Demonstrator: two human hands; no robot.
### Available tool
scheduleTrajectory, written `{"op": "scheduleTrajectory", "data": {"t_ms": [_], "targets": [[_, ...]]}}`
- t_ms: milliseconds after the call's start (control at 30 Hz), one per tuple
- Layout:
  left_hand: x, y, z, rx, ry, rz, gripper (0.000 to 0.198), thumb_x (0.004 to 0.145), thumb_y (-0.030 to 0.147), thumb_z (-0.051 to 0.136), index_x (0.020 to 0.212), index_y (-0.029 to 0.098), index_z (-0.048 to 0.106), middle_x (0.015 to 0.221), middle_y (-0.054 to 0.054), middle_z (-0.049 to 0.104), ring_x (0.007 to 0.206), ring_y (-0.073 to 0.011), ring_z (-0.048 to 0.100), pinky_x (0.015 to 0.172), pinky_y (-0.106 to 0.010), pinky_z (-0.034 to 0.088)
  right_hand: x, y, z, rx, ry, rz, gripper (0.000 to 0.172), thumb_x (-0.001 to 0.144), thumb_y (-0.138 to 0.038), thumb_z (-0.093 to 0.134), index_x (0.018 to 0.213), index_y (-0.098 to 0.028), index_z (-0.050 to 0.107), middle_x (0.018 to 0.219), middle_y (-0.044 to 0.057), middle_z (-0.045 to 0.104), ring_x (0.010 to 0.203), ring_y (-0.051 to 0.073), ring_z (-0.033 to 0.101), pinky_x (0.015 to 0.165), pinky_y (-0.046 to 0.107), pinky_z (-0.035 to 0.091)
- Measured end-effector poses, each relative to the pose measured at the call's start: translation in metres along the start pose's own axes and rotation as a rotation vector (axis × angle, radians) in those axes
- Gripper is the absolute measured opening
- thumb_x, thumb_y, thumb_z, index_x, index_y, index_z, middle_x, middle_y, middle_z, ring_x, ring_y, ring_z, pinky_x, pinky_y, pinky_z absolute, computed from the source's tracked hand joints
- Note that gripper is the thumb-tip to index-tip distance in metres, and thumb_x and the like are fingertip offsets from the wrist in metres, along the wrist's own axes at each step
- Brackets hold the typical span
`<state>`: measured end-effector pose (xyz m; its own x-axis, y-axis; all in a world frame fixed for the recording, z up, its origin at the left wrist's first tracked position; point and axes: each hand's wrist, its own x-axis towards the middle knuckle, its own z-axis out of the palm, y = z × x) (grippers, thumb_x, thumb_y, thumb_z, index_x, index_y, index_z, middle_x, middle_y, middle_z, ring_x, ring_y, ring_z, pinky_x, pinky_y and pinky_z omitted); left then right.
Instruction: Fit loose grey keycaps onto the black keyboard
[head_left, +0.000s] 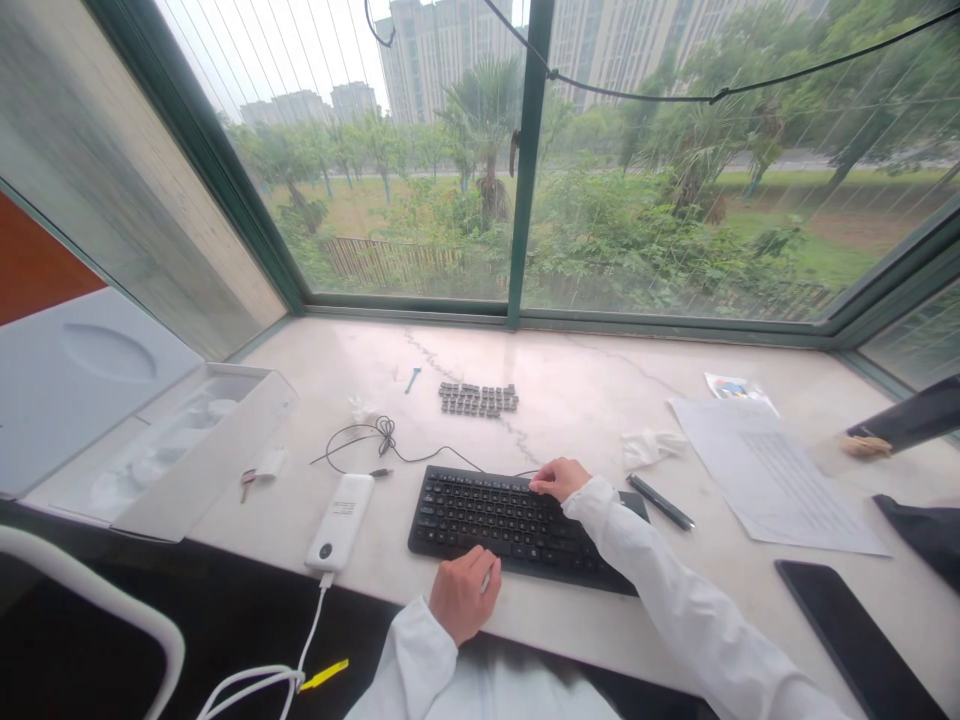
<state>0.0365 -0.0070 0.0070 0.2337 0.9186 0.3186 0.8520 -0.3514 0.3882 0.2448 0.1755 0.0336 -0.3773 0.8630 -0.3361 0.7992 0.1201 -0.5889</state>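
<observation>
A black keyboard (487,520) lies at a slight angle on the pale marble-look surface. My right hand (559,480) reaches over its back row, fingertips pinched together at the keys; whatever is between them is hidden. At the keyboard's front edge rests my left hand (466,592), its fingers curled closed. A small greyish bit shows by the left thumb, too small to name. Beyond the keyboard, many small dark keycaps (478,400) lie in tidy rows. A thin black cable (442,455) runs from behind the keyboard to a loose coil.
Left of the keyboard are a white power bank (341,525) with a white cord, a key (247,482) and an open white box (187,450). To the right lie a black pen (660,502), printed paper (780,480), crumpled plastic (651,447) and a phone (855,630). A small blue tool (413,379) lies near the window.
</observation>
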Motion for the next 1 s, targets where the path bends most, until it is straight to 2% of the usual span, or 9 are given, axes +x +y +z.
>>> {"op": "scheduleTrajectory", "data": {"t_ms": [267, 600, 1000], "targets": [[-0.001, -0.001, 0.002, 0.001, -0.001, -0.005, 0.026, 0.092, 0.021, 0.039, 0.068, 0.019, 0.05, 0.063, 0.002, 0.052, 0.053, -0.0076, 0.046, 0.049, -0.022, 0.031, -0.004, -0.006, 0.001, -0.065, 0.028, 0.039, 0.015, 0.072, -0.037, 0.064, 0.074, -0.027, 0.074, 0.074, 0.0, 0.071, 0.075, 0.016, 0.063, 0.065, 0.024, 0.042], [-0.002, -0.001, 0.001, -0.014, -0.009, -0.023, 0.026, 0.092, 0.021, 0.038, 0.068, 0.019, 0.05, 0.063, 0.002, 0.051, 0.053, -0.0076, 0.045, 0.049, -0.022, 0.03, -0.003, 0.001, 0.003, -0.074, 0.03, 0.03, 0.016, 0.073, -0.039, 0.064, 0.078, -0.028, 0.074, 0.08, 0.0, 0.071, 0.079, 0.017, 0.063, 0.071, 0.025, 0.043], [-0.001, 0.0, 0.001, -0.013, 0.007, -0.002, 0.025, 0.091, 0.02, 0.04, 0.069, 0.019, 0.05, 0.063, 0.002, 0.052, 0.053, -0.0076, 0.046, 0.049, -0.021, 0.031, 0.004, 0.004, -0.002, -0.078, -0.006, 0.049, 0.021, 0.072, -0.041, 0.065, 0.079, -0.024, 0.075, 0.072, 0.001, 0.07, 0.071, 0.015, 0.062, 0.061, 0.023, 0.04]]}}
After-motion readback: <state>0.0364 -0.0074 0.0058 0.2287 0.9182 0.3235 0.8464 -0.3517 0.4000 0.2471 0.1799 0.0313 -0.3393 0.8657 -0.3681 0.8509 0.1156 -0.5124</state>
